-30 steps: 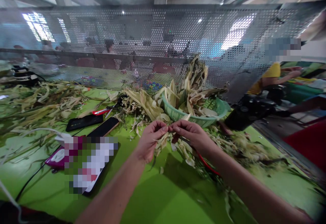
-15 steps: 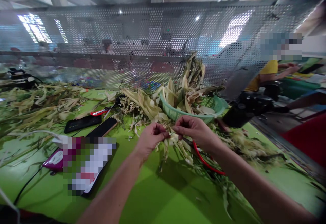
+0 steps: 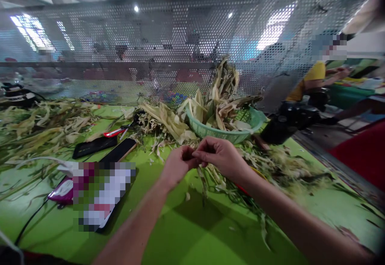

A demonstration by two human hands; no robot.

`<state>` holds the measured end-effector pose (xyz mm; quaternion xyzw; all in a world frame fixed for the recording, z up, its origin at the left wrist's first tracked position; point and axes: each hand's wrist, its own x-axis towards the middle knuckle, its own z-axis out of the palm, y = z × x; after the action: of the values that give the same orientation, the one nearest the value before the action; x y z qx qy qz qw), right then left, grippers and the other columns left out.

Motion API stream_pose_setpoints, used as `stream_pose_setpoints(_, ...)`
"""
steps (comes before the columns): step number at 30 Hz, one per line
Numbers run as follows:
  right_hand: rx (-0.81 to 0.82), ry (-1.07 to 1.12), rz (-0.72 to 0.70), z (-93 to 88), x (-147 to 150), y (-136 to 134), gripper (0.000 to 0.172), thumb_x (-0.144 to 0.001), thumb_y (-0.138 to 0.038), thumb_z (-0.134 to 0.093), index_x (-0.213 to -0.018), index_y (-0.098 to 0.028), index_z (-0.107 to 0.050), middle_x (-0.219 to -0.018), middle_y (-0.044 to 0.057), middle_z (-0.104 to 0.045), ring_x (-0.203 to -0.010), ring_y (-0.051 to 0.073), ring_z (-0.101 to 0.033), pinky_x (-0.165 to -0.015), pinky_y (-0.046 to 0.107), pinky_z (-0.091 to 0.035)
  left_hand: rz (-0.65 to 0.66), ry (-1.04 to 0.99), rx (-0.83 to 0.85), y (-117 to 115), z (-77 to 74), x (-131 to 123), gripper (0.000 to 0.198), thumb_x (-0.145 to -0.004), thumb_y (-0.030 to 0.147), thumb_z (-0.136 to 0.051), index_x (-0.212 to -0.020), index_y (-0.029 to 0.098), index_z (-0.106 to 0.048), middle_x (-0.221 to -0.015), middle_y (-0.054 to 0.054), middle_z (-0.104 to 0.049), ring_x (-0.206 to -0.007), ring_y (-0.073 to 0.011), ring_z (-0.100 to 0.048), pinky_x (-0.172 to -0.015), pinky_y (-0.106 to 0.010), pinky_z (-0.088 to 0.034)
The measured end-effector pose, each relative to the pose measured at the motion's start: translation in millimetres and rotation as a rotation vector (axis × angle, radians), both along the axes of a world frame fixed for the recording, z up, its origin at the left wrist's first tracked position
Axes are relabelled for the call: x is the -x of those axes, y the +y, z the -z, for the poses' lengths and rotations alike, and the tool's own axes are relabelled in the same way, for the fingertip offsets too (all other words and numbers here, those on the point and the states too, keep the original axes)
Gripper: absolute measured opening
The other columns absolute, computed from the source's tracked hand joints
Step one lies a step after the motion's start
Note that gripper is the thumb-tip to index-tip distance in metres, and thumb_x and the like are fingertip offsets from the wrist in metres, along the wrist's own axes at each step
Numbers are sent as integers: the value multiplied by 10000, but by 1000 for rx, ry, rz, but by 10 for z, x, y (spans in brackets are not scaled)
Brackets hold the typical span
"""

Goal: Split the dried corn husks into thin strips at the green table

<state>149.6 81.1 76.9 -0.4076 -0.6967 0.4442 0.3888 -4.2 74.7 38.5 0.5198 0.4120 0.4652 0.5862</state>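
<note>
My left hand and my right hand meet over the green table, fingertips pinched together on a thin strip of dried corn husk that hangs down between them. Loose husk scraps lie under and to the right of my right hand. Just beyond my hands stands a green plastic basket piled with corn husks.
Two dark phones and a red-handled tool lie left of centre. A pink device with a cable sits at the left. Husk piles cover the far left. A perforated metal screen backs the table. A person in yellow works at right.
My hands have drawn closer together and slightly lower on the husk strip. The red loop seen under my right wrist is now mostly hidden.
</note>
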Motion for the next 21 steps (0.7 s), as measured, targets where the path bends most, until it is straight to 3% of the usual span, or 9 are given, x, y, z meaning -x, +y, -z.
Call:
stream_pose_setpoints(4,-36,97,-25,-109,-5,-37,195,-786,-355,-681,-841,-175,-631,-698,-4,-612,-593,110,-548,-576,240,-456,2,-214,27,16,25,-2,338,-566,327,-823,-740,133,-607,-691,6,-611,-664,-101,-537,-678,-242,-406)
stream_pose_setpoints(7,-89,129,52,-145,-74,23,227,-807,-356,-650,-955,-185,-630,-793,7,-619,-598,104,-532,-577,245,-453,-21,-273,83,28,18,19,360,-555,312,-834,-775,134,-612,-714,-9,-635,-674,-109,-557,-676,-249,-421)
stream_pose_setpoints(14,-218,-288,82,-69,-186,117,179,-782,-331,-643,-817,-163,-690,-758,35,-646,-708,169,-581,-639,277,-442,15,-286,54,48,10,70,332,-605,305,-808,-806,122,-616,-706,-16,-636,-668,-107,-561,-668,-242,-423)
stream_pose_setpoints(21,-415,-435,35,-114,-137,61,93,-799,-210,-595,-792,-175,-681,-784,33,-651,-727,156,-592,-648,250,-422,-7,-256,61,46,-30,56,337,-573,287,-819,-767,118,-602,-651,5,-602,-617,-88,-527,-633,-228,-409)
